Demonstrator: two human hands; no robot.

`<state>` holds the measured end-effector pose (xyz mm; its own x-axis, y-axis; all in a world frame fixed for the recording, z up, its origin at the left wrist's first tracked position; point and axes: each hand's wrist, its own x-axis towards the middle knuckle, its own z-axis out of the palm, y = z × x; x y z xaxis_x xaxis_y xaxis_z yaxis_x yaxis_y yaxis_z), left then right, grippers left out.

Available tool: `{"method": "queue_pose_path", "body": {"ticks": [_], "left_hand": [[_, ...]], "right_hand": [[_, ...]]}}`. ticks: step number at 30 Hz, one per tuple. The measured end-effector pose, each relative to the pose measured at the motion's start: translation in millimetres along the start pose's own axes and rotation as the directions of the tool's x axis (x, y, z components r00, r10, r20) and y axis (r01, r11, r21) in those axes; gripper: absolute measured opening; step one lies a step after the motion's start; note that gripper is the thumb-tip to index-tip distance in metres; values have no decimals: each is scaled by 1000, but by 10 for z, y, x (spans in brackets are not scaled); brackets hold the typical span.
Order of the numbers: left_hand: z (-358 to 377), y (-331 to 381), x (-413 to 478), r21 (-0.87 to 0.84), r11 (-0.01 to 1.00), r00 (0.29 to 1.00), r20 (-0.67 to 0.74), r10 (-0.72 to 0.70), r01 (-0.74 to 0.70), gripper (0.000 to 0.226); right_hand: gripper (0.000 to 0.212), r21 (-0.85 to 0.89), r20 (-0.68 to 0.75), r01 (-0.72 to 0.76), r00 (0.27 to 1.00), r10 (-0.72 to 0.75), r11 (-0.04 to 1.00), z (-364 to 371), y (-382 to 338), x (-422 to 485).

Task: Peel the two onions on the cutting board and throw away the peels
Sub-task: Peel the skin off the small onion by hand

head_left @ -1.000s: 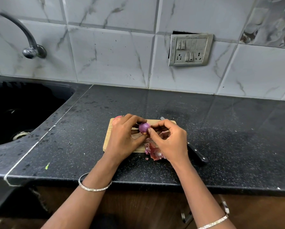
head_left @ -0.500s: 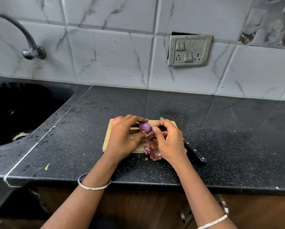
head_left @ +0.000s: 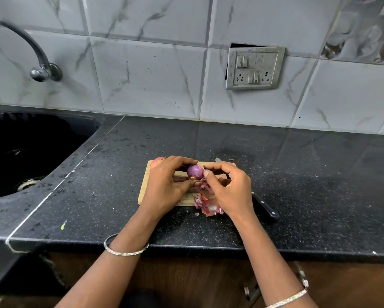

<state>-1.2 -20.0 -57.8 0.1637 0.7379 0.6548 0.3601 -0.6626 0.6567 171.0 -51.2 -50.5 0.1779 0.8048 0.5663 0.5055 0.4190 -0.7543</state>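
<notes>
**Purple onion held in both hands above the board**

Nearest the camera, a bangle [head_left: 125, 246] circles the left wrist at the front edge of the black worktop [head_left: 297, 185]. A loose heap of peels [head_left: 210, 206] lies across the near right corner of the cutting board [head_left: 144, 187] and spills onto the worktop.

Above the board, the left grip [head_left: 164, 187] clasps the purple onion [head_left: 195, 171], forefinger over its top and thumb beneath. The right grip [head_left: 231, 190] is curled, with thumb and forefinger pinching at the onion's right side. Whether a strip of skin sits between them cannot be told.

A knife [head_left: 264, 207] lies just right of the board, mostly hidden under the right hand. At the board's far left corner a second onion [head_left: 157, 161], still in its skin, peeks out behind the left hand.

Further left is the dark sink [head_left: 31, 152]. On the tiled wall behind are a tap [head_left: 37, 54] and a switch plate [head_left: 254, 67].
</notes>
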Motion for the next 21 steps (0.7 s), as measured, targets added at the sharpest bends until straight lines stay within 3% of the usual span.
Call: {"method": "queue_pose_path", "body": {"ticks": [5, 21], "left_hand": [[2, 20, -7, -59, 997, 999, -6, -45, 44, 43], [-14, 22, -6, -18, 998, 996, 67, -67, 68, 45]], "right_hand": [[16, 83, 73, 71, 994, -77, 994, -4, -3, -9], [9, 17, -40, 97, 995, -96, 995, 16, 61, -10]]}}
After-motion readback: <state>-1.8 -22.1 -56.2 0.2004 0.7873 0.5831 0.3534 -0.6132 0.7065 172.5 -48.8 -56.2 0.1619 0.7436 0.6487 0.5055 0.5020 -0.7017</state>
